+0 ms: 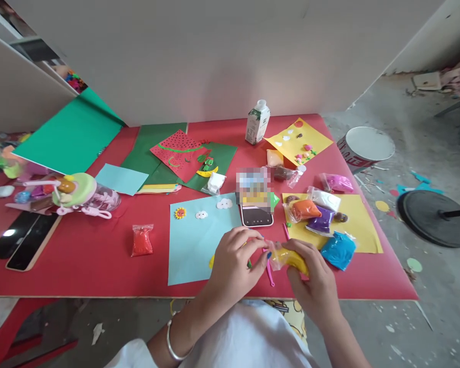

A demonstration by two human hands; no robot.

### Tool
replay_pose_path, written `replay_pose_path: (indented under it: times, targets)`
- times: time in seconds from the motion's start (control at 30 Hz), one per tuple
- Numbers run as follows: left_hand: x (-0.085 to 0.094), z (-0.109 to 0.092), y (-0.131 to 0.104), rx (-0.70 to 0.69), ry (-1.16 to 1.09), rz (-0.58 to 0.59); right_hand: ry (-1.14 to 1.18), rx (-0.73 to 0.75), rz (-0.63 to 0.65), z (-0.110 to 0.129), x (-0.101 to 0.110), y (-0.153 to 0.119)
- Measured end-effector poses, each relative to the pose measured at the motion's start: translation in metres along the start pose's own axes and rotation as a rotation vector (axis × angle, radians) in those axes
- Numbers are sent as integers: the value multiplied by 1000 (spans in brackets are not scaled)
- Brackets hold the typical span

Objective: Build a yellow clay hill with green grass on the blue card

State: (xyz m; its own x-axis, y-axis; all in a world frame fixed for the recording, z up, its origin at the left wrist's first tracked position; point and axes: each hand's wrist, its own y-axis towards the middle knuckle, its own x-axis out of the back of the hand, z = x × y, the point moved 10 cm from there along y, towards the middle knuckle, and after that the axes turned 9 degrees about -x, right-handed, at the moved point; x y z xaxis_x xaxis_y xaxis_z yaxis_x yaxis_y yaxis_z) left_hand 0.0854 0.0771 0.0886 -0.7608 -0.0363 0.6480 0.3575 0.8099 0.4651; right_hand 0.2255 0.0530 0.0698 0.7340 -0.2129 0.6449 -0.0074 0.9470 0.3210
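A clear plastic bag of yellow modelling clay (297, 261) is between my hands, above the table's front edge. My right hand (316, 278) is wrapped round its filled part. My left hand (233, 260) pinches the bag's clear end between thumb and fingers. Under the hands lies a thin pink modelling tool (270, 276). Partly covered by my left hand is a light blue sheet (199, 245) bearing a smiling sun (180, 213), two small clouds, and a bit of yellow at its lower edge. A phone (256, 217) stands just beyond the hands, its upper part blurred out.
Bagged clay in orange (305, 209), purple (319, 220), white (325, 199) and blue (338, 251) lies on the right around a yellow sheet (368, 230). A red clay bag (142, 241) sits left. Behind stand a carton (257, 122) and a watermelon picture (178, 153).
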Motion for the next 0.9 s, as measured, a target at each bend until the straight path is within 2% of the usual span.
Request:
replay_pose_path:
  times: [0.13, 0.3, 0.4, 0.6, 0.73, 0.9]
  targets:
    - [-6, -4, -2, 87, -141, 125, 15, 39, -32, 6, -3, 0]
    - [-15, 4, -9, 243, -335, 313, 31, 135, 57, 16, -13, -2]
    - [-21, 7, -13, 295, -491, 384, 78, 155, 46, 16, -10, -2]
    - [-32, 8, -18, 327, -326, 475, 99, 88, -2, 11, -8, -5]
    - [-35, 8, -18, 332, -258, 458, 131, 149, 75, 21, -12, -8]
    - [-44, 3, -22, 283, -226, 521, 137, 159, 143, 22, -19, -8]
